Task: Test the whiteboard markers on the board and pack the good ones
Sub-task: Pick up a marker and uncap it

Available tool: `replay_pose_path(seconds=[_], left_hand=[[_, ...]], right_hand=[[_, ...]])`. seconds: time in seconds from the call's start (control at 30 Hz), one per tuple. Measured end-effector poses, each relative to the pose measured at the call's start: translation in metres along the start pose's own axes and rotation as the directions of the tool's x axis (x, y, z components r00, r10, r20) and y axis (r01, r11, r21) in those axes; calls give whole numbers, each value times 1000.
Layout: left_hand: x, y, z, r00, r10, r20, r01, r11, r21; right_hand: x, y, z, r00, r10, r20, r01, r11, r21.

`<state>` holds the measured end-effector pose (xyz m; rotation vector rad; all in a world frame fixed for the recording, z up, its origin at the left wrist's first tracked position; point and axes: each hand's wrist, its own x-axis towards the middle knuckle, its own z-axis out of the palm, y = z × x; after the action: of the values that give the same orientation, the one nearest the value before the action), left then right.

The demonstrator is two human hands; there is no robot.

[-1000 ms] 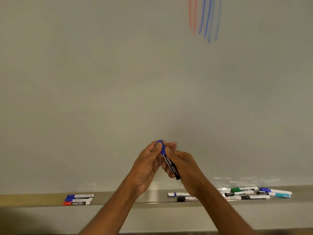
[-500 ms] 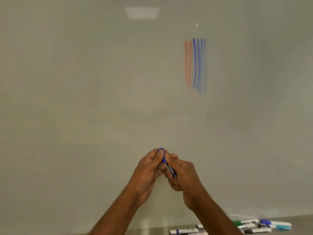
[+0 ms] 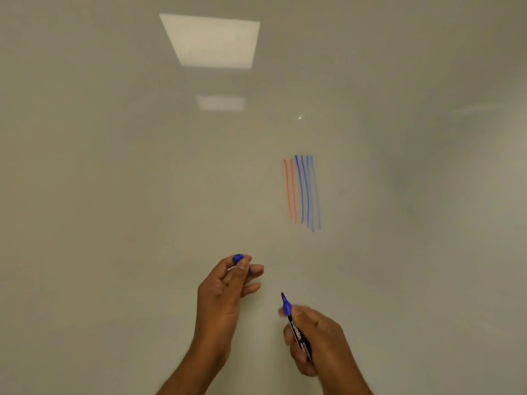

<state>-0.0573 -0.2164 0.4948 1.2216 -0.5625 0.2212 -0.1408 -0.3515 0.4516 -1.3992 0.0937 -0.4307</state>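
Whiteboard (image 3: 114,195) fills the head view, carrying two red strokes (image 3: 289,192) and four blue strokes (image 3: 306,192) side by side, plus reflected ceiling lights (image 3: 212,41). Low down, the right hand (image 3: 319,340) grips an uncapped blue marker (image 3: 298,332), its black barrel printed "camlin", tip pointing up, below the strokes. Apart from it, the left hand (image 3: 225,292) pinches the blue cap (image 3: 238,258).

I'm holding both forearms up and forward, hands apart. My left hand (image 3: 225,289) is pinching the cap (image 3: 238,258) between thumb and forefinger tips, the other fingers sticking out loosely. My right hand (image 3: 319,340) is curling round the marker (image 3: 296,332), with its tip poking up beyond my fingers.
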Motion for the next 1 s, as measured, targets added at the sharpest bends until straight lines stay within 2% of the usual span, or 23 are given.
replay_pose_path(seconds=[0.07,0.13,0.27,0.33,0.4,0.47,0.57,0.7,0.87,1.0], left_hand=[[11,7,6,993,118,-24,-117,992,54],[23,12,11,972,235,-20,-230,965,125],[53,9,21,908,418,26,-405,858,315],[72,7,25,869,491,57,-470,785,404],[91,7,30,814,570,114,-552,695,461],[107,7,35,745,645,169,-633,604,484],[128,6,42,671,704,233,-701,500,509],[146,5,51,591,768,245,-737,390,553],[157,-2,57,478,848,229,-731,239,639],[159,-3,57,452,866,214,-722,214,658]], right_hand=[[8,-23,-7,988,-156,-21,157,986,51],[16,-45,-16,968,-245,-60,252,952,174],[32,-83,-34,964,-264,27,204,801,563],[39,-93,-44,948,-314,55,218,763,608],[44,-101,-47,929,-370,18,303,787,537],[50,-108,-48,903,-426,-54,415,834,363],[55,-118,-45,830,-540,-141,555,826,104],[70,-127,-43,732,-638,-238,617,770,-163],[95,-140,-45,604,-767,-219,703,641,-308],[115,-150,-46,519,-833,-191,742,551,-382]])
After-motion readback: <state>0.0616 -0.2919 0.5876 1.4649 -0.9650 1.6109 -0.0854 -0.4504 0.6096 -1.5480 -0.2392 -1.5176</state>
